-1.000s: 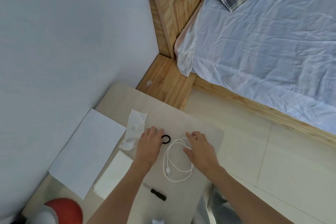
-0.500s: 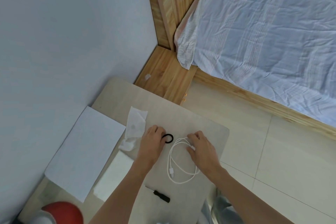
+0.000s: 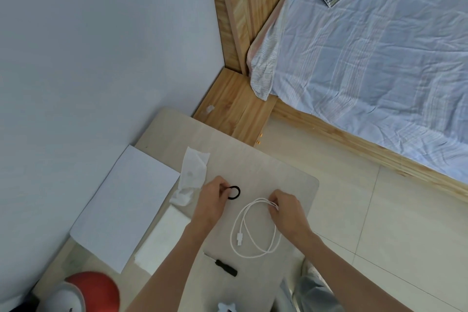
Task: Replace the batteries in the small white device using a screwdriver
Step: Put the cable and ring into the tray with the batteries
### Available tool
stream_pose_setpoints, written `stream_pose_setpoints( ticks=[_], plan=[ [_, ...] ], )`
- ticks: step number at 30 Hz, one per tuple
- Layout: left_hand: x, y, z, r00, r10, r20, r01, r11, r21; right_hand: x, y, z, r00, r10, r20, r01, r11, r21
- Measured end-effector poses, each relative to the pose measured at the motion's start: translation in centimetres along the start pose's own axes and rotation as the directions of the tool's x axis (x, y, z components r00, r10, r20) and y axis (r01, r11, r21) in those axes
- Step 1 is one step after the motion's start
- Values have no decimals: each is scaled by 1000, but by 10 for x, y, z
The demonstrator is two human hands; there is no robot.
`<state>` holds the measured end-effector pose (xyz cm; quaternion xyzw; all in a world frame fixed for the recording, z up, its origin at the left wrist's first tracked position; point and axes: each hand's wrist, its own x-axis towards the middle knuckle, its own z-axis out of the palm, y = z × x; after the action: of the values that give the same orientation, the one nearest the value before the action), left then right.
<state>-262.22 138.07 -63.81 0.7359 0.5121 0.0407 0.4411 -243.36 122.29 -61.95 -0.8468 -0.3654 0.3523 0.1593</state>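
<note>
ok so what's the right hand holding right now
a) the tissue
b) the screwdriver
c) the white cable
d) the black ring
c: the right hand has its fingers curled round the top of the looped white cable. The black ring is in the left hand's pinch, and the screwdriver lies untouched on the table.

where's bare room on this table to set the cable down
The far strip of the table, from the tissue to the rounded far right corner, beyond the left hand and right hand, is bare. A narrower patch lies between the left forearm and the white cable, beyond the screwdriver. The left side is crowded: paper sheet, white pad.
</note>
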Motion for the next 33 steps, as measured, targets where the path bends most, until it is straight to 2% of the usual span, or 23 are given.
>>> stream_pose_setpoints(
  ticks=[6, 16, 24, 33],
  plan=[
    [-24, 10, -18, 996, -79, -43, 72, 988, -137, -10, 0, -21, 997, 67, -31, -61, 984, 167],
    [-130, 29, -68, 937, -249, -245, 164, 933, -321, -53, -24, -73, 999, -29, -29, 39, 902, 431],
    [-256, 30, -94, 774, -427, -468, 233, 878, -417, -92, -70, -93, 966, -254, 37, 196, 824, 531],
    [-375, -4, -107, 602, -561, -567, 311, 820, -481, -141, -129, -47, 883, -441, 163, 285, 778, 560]
  ],
)
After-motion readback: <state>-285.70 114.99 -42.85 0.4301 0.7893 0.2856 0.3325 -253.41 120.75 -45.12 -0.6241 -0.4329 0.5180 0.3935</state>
